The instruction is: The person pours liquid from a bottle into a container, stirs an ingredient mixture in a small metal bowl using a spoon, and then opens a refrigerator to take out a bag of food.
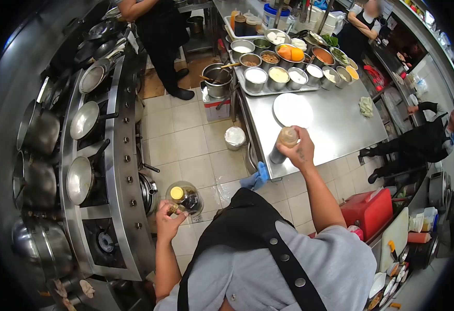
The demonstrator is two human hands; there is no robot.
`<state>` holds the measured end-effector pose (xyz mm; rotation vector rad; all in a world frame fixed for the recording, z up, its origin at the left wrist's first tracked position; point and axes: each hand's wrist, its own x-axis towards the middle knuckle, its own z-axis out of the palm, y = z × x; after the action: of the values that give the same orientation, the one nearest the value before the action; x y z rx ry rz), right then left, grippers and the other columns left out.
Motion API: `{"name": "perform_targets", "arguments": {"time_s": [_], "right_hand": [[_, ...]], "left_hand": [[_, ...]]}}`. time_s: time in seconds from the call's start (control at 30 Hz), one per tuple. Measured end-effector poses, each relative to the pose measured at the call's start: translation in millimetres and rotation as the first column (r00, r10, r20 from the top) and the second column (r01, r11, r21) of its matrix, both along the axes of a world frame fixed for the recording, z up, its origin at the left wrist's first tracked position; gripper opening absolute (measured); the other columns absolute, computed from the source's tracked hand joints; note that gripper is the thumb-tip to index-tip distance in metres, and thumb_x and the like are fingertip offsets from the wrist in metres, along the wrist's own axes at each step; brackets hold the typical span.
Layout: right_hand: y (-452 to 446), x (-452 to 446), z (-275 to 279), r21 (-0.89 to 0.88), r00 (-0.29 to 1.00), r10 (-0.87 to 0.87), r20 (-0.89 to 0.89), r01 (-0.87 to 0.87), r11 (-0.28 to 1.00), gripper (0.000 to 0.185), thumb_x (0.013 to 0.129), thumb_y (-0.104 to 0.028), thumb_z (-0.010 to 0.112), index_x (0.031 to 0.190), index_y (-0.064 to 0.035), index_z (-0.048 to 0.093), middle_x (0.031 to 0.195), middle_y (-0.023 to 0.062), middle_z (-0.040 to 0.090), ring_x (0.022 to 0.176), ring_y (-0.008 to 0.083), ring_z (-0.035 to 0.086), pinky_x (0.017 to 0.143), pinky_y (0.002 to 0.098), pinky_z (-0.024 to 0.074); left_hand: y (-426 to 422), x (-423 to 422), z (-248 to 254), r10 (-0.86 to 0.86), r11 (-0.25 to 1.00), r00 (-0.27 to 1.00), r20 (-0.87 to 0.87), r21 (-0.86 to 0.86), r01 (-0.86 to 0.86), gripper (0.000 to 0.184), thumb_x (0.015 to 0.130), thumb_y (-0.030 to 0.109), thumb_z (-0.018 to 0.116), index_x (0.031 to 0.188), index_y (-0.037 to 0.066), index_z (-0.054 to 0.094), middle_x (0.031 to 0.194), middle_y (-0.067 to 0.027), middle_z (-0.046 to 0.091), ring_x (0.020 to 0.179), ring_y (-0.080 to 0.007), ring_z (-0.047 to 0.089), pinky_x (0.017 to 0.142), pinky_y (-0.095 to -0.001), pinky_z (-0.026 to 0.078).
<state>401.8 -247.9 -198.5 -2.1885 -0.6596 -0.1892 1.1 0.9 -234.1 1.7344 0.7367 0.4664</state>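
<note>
My left hand [170, 220] is closed on the handle of a large clear jug [191, 203] with a yellow cap and dark contents, held over the floor between the stove and me. Out at the steel table's near corner, my right hand [299, 150] is wrapped round the upper part of a squeeze bottle [280, 150] with a pale top and dark contents. The bottle stands upright or nearly so; whether its base touches the table is unclear. Just beyond it lies a round white plate [292, 109] on the steel table [341, 119].
Several metal containers of ingredients [278, 75] fill the table's far side, near a cloth [366, 107]. On the left is a stove [120, 192] with pans [80, 180]. A person [159, 41] stands ahead; two others are at right. A white tub [234, 137] is on the floor.
</note>
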Motion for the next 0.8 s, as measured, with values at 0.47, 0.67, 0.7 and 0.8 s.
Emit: {"name": "perform_targets", "arguments": {"time_s": [0.47, 0.67, 0.7, 0.8], "right_hand": [[-25.9, 50.8, -19.8, -0.011, 0.912, 0.399, -0.091, -0.402, 0.916, 0.075, 0.070, -0.037, 0.086, 0.132, -0.0153, 0.050, 0.112, 0.0145, 0.055, 0.105, 0.0369, 0.058, 0.087, 0.0472, 0.0504], [-36.9, 90.6, -53.1, 0.225, 0.709, 0.705, -0.019, -0.685, 0.693, 0.090, 0.075, -0.043, 0.084, 0.141, -0.0006, 0.041, 0.126, 0.0226, 0.054, 0.117, 0.0386, 0.054, 0.101, 0.0456, 0.0450], [-36.4, 101.9, -83.7, 0.350, 0.716, 0.697, -0.043, -0.642, 0.682, 0.085, 0.079, -0.039, 0.082, 0.140, 0.0030, 0.041, 0.131, 0.0245, 0.052, 0.121, 0.0378, 0.054, 0.103, 0.0449, 0.0437], [-38.9, 138.2, -107.1, 0.156, 0.896, 0.442, -0.043, -0.431, 0.889, 0.071, 0.085, -0.024, 0.076, 0.139, 0.0051, 0.041, 0.122, 0.0244, 0.056, 0.114, 0.0379, 0.057, 0.099, 0.0442, 0.0462]], "left_hand": [[-69.7, 240.2, 87.4, -0.012, 0.998, 0.983, 0.186, -0.054, 0.023, 0.024, 0.076, 0.005, 0.081, 0.086, 0.002, 0.059, 0.093, 0.0011, 0.050, 0.082, -0.0095, 0.054, 0.075, -0.0249, 0.045], [-61.8, 314.3, 46.5, 0.130, 0.989, 0.983, 0.132, 0.052, -0.138, 0.022, 0.075, 0.010, 0.083, 0.085, 0.005, 0.064, 0.083, -0.0009, 0.058, 0.079, -0.0112, 0.056, 0.074, -0.0280, 0.046], [-59.0, 322.3, 33.1, 0.204, 0.968, 0.977, 0.065, 0.132, -0.211, 0.021, 0.075, 0.011, 0.084, 0.083, 0.005, 0.065, 0.082, -0.0020, 0.059, 0.079, -0.0118, 0.057, 0.074, -0.0288, 0.046], [-58.1, 347.3, 26.8, 0.212, 0.970, 0.959, 0.186, 0.076, -0.229, 0.021, 0.076, 0.014, 0.084, 0.079, 0.004, 0.066, 0.083, -0.0017, 0.059, 0.079, -0.0115, 0.056, 0.074, -0.0288, 0.044]]}}
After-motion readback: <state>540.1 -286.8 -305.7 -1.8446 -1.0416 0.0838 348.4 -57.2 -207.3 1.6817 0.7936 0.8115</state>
